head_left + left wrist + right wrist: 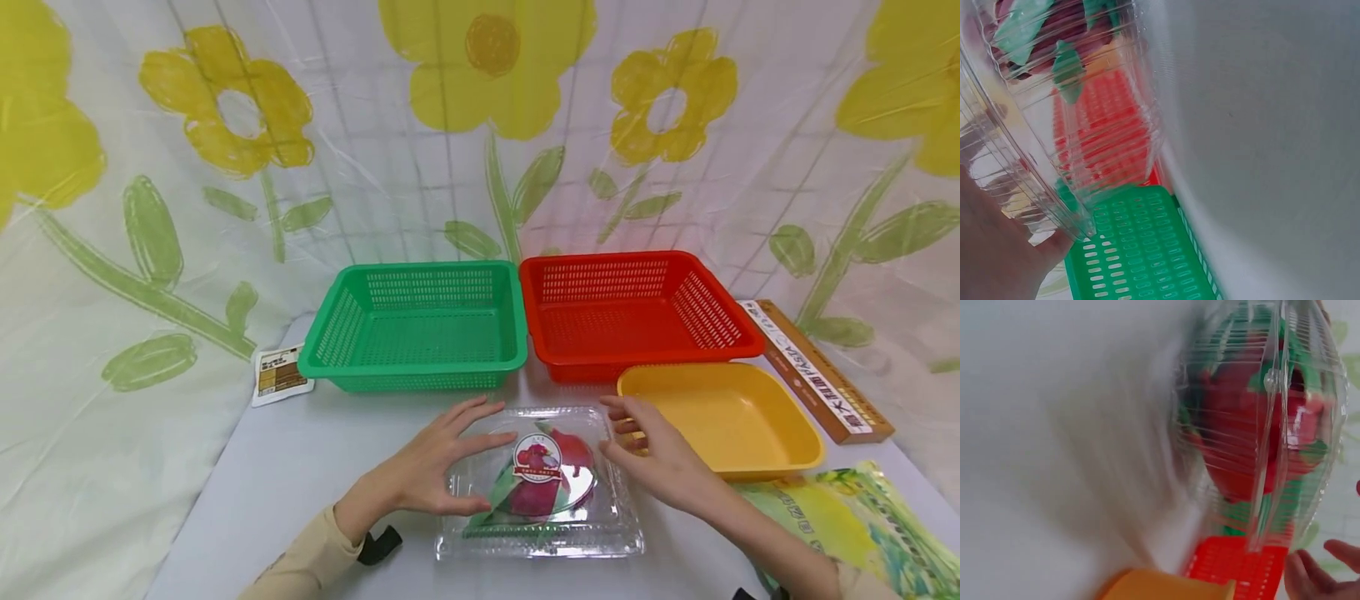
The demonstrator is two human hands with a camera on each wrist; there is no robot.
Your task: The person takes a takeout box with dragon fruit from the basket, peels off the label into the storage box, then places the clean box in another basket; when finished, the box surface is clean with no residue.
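A clear plastic clamshell box point(600, 533) lies closed on the white table, with a round label point(537, 458) on its lid and red fruit with green leafy parts point(576, 452) inside. My left hand point(427, 467) is at the box's left side, its fingers spread over the lid edge. At the right side, my right hand point(656, 458) has its fingers loosely bent, fingertips close to the box's upper right corner. The left wrist view has the box wall point(1110, 125) beside the hand point(997, 250). In the right wrist view, fingers point(1310, 578) appear near the box's end.
Behind the box stand a green basket point(412, 379) and a red basket point(645, 357). A yellow tray point(720, 471) is by my right hand. Further right lie a long pasta box point(825, 375) and a yellow-green packet point(847, 517). A small pouch point(281, 375) is at the left.
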